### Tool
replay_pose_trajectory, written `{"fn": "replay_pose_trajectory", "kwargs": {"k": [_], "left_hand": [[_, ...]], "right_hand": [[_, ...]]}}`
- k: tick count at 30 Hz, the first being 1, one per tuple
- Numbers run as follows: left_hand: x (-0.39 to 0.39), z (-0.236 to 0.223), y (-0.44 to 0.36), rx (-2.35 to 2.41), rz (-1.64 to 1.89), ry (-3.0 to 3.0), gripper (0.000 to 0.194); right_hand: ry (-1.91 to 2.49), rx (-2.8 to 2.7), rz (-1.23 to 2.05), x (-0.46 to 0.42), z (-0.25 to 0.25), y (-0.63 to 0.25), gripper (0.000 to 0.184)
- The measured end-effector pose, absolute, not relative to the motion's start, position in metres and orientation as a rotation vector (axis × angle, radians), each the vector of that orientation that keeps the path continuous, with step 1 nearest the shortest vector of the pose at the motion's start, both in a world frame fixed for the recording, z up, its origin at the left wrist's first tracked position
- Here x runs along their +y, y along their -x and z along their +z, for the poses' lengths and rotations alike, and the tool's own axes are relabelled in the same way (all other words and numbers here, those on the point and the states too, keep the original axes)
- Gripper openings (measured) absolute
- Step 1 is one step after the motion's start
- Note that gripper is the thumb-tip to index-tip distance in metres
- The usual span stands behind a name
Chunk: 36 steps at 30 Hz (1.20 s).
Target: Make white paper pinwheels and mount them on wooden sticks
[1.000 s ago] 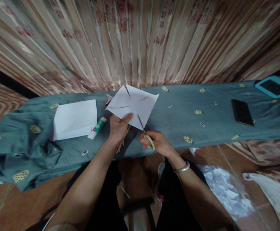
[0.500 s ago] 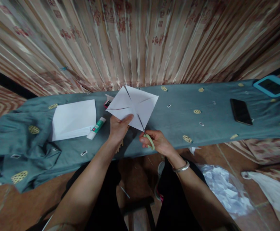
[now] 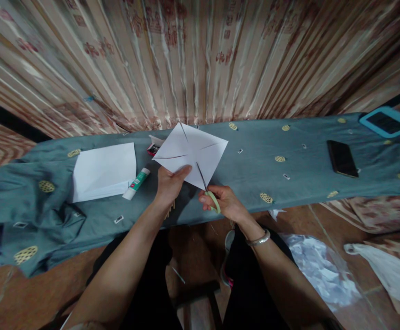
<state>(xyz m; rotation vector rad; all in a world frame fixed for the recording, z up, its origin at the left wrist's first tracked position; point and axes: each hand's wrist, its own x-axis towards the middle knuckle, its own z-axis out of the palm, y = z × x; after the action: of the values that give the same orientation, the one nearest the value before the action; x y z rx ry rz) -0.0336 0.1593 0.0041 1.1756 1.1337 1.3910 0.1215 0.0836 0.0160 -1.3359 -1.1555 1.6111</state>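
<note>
My left hand (image 3: 172, 180) grips a square sheet of white paper (image 3: 200, 142) by its near left edge, thumb on top. Slits run from the paper's corners toward its middle. In my right hand (image 3: 222, 200) is a pair of scissors (image 3: 212, 200) with pale green handles. Their blades lie along the near corner of the paper, pointing toward its centre. Beside the paper's left corner is a small open red-and-white box (image 3: 153, 149) with dark little contents. Left of my left hand lies a green-and-white glue stick (image 3: 137, 183).
A stack of white paper (image 3: 105, 169) rests on the green cloth (image 3: 254, 169) at the left. To the right lie a black phone (image 3: 342, 158) and a blue-framed tablet (image 3: 388, 122). A clear bag of paper scraps (image 3: 320, 270) and a white bag (image 3: 388, 270) are on the floor.
The paper has tilted slightly, with its right and near corners a little lower in view. Both hands keep their holds and have barely moved.
</note>
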Motion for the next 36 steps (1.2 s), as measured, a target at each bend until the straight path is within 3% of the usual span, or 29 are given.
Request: {"fn": "replay_pose_trajectory", "kwargs": {"k": [36], "left_hand": [[0.156,0.003,0.032,1.087,1.394,-1.199,0.032]], "right_hand": [[1.349,-1.202,1.551,0.084,0.010,-0.122,0.046]]}}
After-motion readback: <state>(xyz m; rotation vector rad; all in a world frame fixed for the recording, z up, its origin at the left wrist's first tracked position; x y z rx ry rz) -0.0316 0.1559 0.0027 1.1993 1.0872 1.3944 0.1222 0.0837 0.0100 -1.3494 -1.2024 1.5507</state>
